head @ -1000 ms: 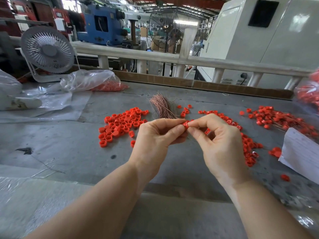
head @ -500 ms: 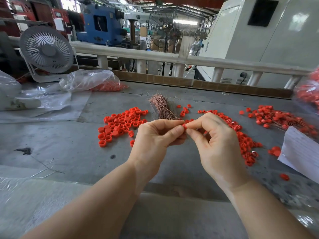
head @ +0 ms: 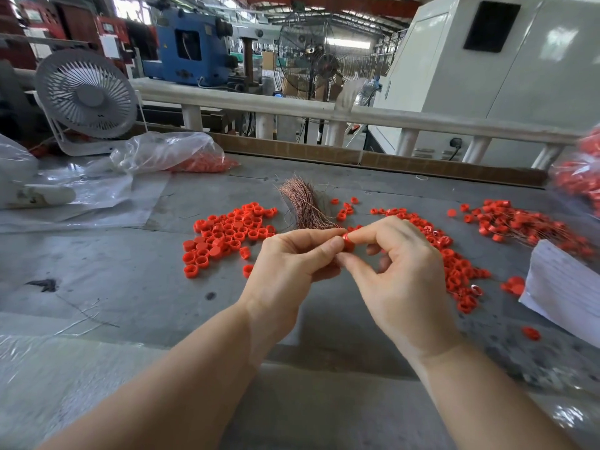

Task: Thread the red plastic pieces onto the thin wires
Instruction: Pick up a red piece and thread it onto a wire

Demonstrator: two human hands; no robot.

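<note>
My left hand [head: 289, 271] and my right hand [head: 399, 274] meet above the middle of the grey table [head: 130, 287]. Between their fingertips I pinch one small red plastic ring [head: 347, 241]; a thin wire on it is too fine to make out. A bundle of thin copper wires [head: 305, 206] lies just behind my hands. A heap of loose red rings [head: 227, 235] lies to the left. More red rings [head: 454, 264] are strewn to the right. A far-right heap of red rings with wires [head: 526, 225] lies beyond them.
A white desk fan [head: 86, 92] stands at the back left beside a clear plastic bag with red pieces [head: 175, 154]. A white paper stack [head: 565, 287] lies at the right edge. A bagged pile of red pieces [head: 581, 173] sits far right. A white railing [head: 292, 108] borders the table's back.
Both hands stay together over the table's middle. My right fingers have shifted slightly on the red ring, which shows a little more between the fingertips.
</note>
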